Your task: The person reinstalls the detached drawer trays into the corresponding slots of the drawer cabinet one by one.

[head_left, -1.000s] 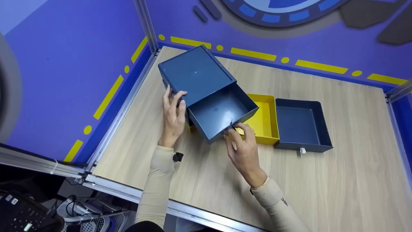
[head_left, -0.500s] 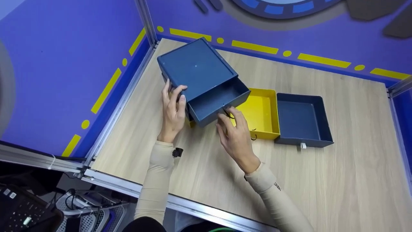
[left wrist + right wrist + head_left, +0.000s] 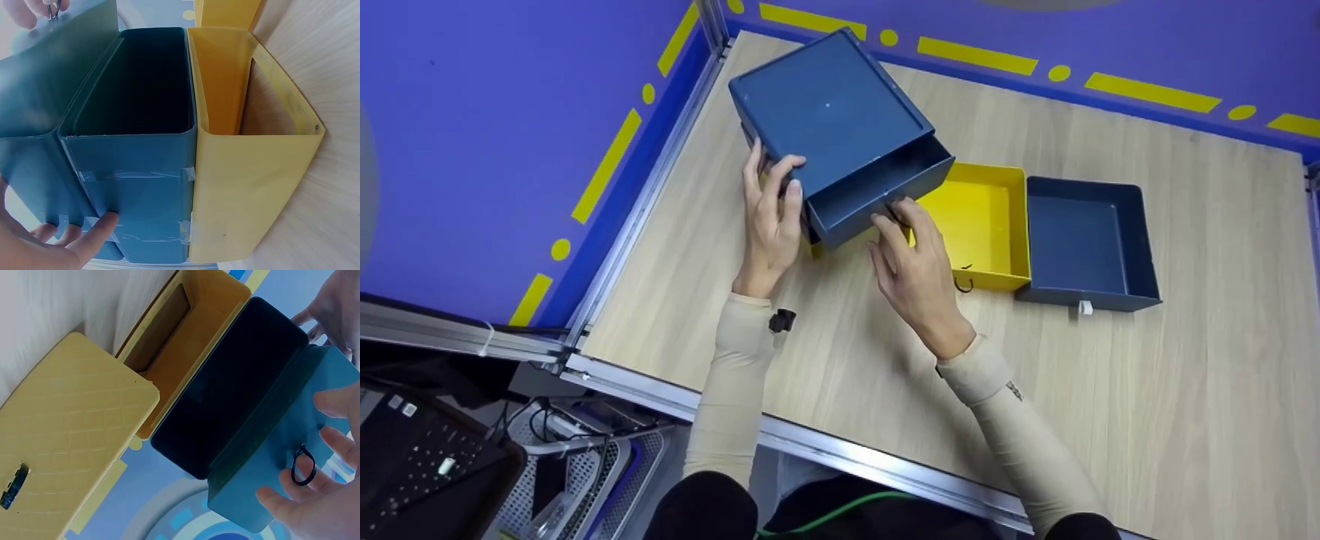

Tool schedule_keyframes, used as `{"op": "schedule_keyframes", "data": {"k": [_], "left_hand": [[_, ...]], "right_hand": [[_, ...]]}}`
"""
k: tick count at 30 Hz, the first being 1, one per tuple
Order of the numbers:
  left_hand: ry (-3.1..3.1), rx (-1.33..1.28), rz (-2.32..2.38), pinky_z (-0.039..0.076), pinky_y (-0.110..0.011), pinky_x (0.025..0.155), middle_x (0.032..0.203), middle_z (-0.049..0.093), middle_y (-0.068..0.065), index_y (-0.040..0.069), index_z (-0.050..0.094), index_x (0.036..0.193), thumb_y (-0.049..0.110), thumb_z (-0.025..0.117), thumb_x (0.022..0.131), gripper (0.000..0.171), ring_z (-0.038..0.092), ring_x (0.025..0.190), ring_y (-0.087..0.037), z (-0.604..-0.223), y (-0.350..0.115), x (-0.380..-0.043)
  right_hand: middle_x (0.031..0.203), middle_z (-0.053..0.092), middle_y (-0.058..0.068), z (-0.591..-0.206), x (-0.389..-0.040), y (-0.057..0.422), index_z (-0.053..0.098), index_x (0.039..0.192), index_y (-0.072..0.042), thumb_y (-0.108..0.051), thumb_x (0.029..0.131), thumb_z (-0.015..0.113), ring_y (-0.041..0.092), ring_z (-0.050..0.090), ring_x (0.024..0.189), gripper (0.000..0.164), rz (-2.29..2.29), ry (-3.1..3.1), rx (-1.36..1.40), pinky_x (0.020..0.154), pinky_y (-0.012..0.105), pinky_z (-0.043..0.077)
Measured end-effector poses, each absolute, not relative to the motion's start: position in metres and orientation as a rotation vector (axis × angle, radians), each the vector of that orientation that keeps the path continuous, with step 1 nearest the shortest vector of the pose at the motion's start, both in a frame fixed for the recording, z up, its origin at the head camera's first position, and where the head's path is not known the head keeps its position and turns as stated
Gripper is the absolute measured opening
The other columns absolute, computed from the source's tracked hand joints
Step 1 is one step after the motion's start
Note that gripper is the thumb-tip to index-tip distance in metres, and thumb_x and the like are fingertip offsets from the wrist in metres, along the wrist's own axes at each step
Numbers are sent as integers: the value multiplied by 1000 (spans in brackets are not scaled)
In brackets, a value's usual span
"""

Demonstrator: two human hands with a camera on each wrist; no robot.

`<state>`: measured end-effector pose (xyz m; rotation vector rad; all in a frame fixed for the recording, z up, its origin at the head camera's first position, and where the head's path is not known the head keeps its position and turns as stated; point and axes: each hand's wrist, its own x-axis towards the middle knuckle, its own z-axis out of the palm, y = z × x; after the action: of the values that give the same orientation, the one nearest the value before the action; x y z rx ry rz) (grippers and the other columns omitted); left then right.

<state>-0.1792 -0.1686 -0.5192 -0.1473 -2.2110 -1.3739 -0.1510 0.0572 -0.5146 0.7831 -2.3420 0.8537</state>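
A stacked drawer unit (image 3: 832,105) stands at the table's back left: two dark blue compartments over a yellow bottom compartment (image 3: 253,185). The middle compartment (image 3: 146,84) and the yellow one have no drawer in them. From the top one a dark blue drawer (image 3: 885,191) sticks partly out. My left hand (image 3: 771,217) rests against the unit's left side with fingers spread. At the drawer's front, the spread fingertips of my right hand (image 3: 915,270) touch the panel around a black loop pull (image 3: 302,466).
A yellow drawer (image 3: 982,217) with a black loop lies right of the unit. Beside it is a dark blue drawer (image 3: 1087,240) with a white tab (image 3: 1085,307). Purple panels (image 3: 525,112) border the wooden table (image 3: 1110,412); a metal rail (image 3: 847,454) runs along its front edge.
The top drawer has slid inward, its front now much closer to the unit, and my right hand has moved in with it. My left hand stays on the unit's side. The head view has tilted down.
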Motion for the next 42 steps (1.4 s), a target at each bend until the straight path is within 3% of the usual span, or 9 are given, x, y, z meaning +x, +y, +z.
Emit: {"op": "schedule_keyframes", "data": {"k": [8, 42], "left_hand": [[-2203, -133, -1378, 25, -58, 129, 173, 20, -26, 15, 66, 138, 58, 36, 112, 58, 20, 164, -38, -522, -167, -180], [-2208, -132, -1342, 23, -62, 129, 173, 22, -25, 17, 66, 138, 60, 34, 112, 60, 19, 164, -37, -522, -167, -180]], "right_hand": [[144, 57, 24, -514, -160, 52, 67, 132, -5, -6, 96, 78, 40, 56, 140, 37, 816, -2339, 815, 120, 50, 44], [153, 52, 23, -517, -179, 38, 64, 143, -8, -14, 98, 77, 41, 48, 149, 47, 691, -2442, 828, 123, 52, 41]]}}
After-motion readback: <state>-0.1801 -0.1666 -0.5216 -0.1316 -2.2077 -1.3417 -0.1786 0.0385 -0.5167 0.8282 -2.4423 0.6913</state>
